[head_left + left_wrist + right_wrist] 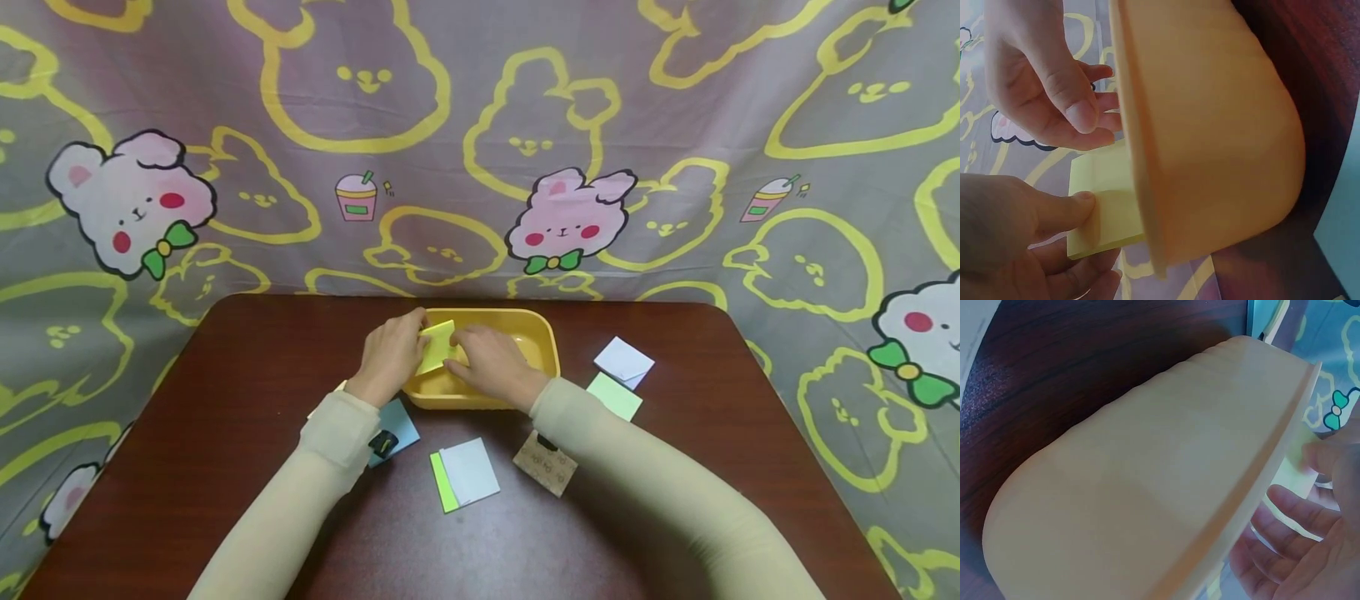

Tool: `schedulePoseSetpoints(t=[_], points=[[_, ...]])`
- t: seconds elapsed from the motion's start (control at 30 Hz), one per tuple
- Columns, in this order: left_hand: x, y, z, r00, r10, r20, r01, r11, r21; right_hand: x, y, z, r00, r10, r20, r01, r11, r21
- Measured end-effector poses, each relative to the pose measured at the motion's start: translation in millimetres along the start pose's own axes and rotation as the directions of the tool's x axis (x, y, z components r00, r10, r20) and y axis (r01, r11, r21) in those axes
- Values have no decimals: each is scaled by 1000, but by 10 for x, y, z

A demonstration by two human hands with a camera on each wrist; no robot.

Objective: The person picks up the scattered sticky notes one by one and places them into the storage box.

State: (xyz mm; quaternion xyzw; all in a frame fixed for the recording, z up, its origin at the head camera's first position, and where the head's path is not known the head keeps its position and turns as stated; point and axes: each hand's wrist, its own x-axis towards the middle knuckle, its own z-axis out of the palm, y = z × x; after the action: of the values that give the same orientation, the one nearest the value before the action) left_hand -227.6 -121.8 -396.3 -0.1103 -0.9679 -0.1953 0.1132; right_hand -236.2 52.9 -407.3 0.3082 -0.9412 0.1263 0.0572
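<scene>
My left hand point(390, 354) pinches a yellow sticky-note pad point(437, 348), thumb on its front face and fingers behind it, as the left wrist view shows. The pad is held tilted over a yellow plastic bin point(542, 367), with its lower part hidden behind the bin's near wall in that view. My right hand point(495, 362) is over the bin too, its fingers relaxed and slightly bent. Its fingertips are right at the pad's edge, without a grip around it. From the right wrist view, the bin's outer wall point(1147, 462) covers much of the scene.
In front of the bin lie a grey-white pad point(471, 473) with a lime strip, a brown patterned pad point(543, 467) and a blue pad point(401, 425). To the right are a pale green pad point(618, 400) and a white one point(622, 360). A printed curtain point(465, 83) hangs behind.
</scene>
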Motion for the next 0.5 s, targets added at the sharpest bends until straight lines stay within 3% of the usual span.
schedulePoseSetpoints(t=[0.5], points=[[-6, 8, 98, 998, -10, 56, 9, 1000, 20, -23, -9, 8, 1000, 1, -13, -1, 1000, -10]])
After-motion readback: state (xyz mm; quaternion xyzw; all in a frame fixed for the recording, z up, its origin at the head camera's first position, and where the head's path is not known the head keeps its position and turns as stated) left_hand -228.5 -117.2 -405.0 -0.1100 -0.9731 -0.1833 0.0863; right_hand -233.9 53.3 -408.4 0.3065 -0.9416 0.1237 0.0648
